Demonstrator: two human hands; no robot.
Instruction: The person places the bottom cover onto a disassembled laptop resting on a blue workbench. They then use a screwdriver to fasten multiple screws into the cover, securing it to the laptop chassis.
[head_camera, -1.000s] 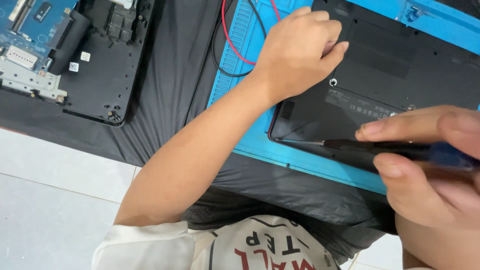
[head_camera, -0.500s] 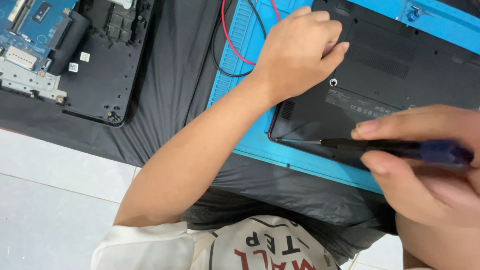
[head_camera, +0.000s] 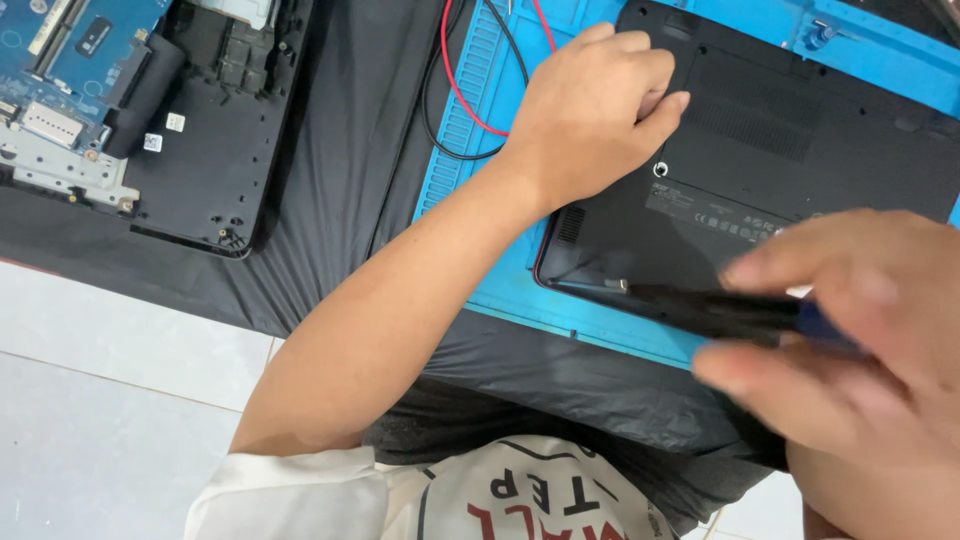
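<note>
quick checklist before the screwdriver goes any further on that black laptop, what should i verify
1. Laptop steadied: ok. The left hand rests closed on the black laptop, which lies bottom up.
2. Laptop on the blue mat: ok, it lies on it.
3. Tool grip: ok. The right hand holds the screwdriver by its handle, though the hand is blurred.
4. Tip seated: cannot tell. The tip lies at the laptop's near left corner, but no screw head is clear there.
5. Red and black wires: ok, they lie left of the left hand, apart from the tip.
6. Opened laptop at far left: ok, apart from both hands.
</note>
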